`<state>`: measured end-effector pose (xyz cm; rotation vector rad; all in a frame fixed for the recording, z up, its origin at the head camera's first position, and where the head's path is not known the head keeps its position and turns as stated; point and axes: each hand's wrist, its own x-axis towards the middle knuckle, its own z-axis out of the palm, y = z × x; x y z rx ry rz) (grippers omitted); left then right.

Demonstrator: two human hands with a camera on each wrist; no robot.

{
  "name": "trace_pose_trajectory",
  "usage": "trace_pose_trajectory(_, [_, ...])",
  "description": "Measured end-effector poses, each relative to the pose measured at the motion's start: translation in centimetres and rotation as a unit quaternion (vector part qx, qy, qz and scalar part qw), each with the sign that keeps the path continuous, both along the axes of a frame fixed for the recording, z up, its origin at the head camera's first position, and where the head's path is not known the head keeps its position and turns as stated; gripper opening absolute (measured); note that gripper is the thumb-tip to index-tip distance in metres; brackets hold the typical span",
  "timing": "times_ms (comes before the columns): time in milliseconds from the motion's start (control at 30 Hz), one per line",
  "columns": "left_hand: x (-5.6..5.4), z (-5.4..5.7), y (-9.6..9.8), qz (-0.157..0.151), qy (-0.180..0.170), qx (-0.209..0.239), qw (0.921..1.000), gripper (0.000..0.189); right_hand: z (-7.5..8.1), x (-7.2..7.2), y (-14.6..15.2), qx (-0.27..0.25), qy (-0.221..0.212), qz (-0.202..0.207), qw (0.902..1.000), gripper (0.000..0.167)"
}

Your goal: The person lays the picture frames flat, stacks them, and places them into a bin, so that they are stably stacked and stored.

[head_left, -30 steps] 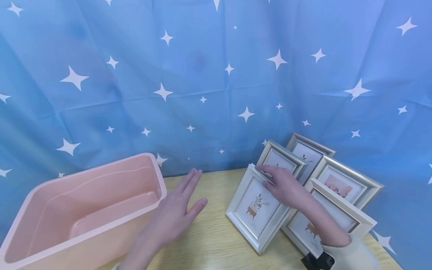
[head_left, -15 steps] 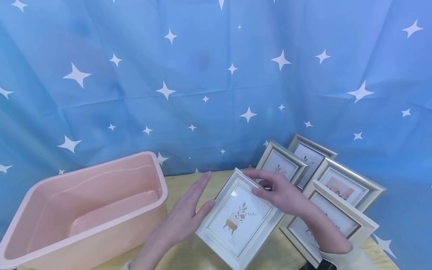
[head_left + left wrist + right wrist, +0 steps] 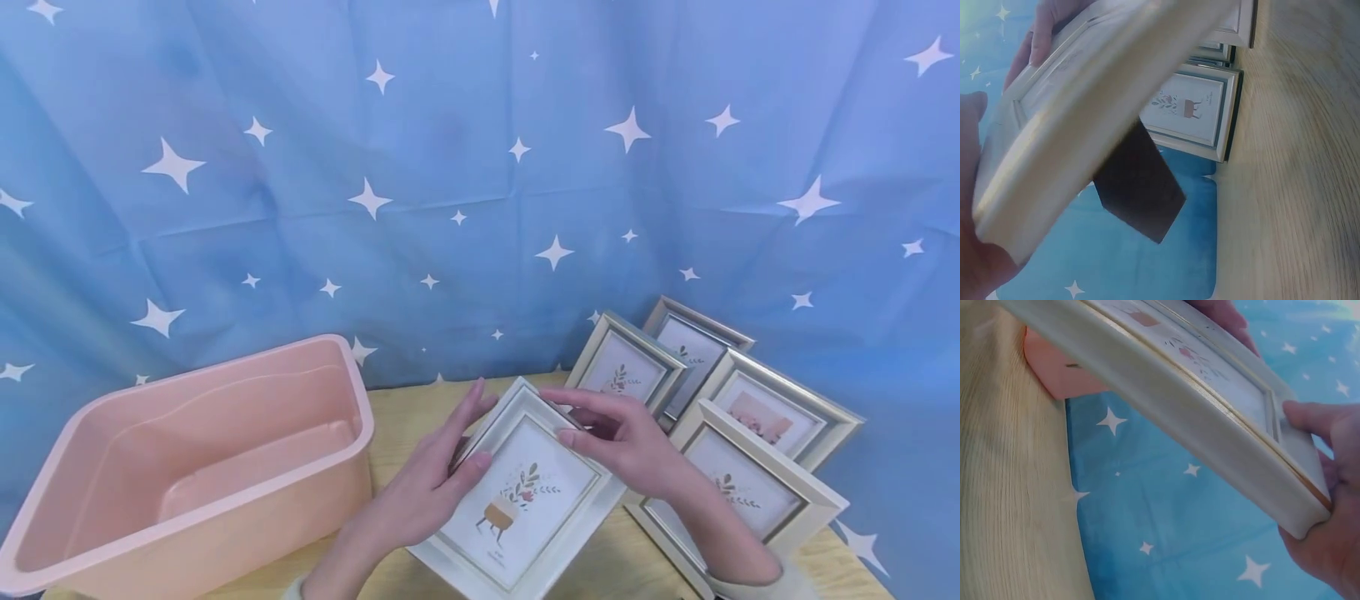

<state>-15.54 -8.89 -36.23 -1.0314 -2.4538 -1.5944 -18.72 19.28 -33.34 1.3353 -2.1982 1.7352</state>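
A silver-white picture frame [image 3: 510,508] with a plant print is held up between both hands, tilted over the table. My right hand [image 3: 626,442] grips its upper right edge, thumb on the front face. On the opposite edge my left hand [image 3: 431,479] holds on, its thumb lying over the front and the fingers behind. From the left wrist, a dark stand leg [image 3: 1140,184] juts out of the frame's back. Several more picture frames stand at the right, among them a front one [image 3: 738,487] and one with a pink print [image 3: 772,417].
A pink plastic bin [image 3: 187,533] stands on the left of the wooden table [image 3: 408,417], nothing visible inside it. Behind the table hangs a blue cloth [image 3: 450,167] with white stars.
The right hand has lifted the picture frame away from the others and brought it leftward, toward me. My left hand has moved right and taken hold of its left edge.
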Motion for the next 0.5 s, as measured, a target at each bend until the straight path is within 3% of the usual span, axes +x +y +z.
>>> trace_pose_trajectory(167, [0.1,0.1,-0.3,-0.016,0.003,-0.028,0.9995,0.063,-0.3,0.2,-0.3,-0.040,0.021,0.021,0.9988,0.056])
trace_pose_trajectory(267, [0.2,0.1,-0.4,-0.028,-0.014,-0.037,0.9988,0.059,-0.5,0.4,-0.4,-0.049,0.020,0.025,0.9983,0.056])
trace_pose_trajectory(500, [0.4,-0.4,-1.3,-0.037,-0.029,-0.047,0.9978,0.057,-1.1,0.7,-0.3,-0.037,0.025,-0.026,0.9987,0.051])
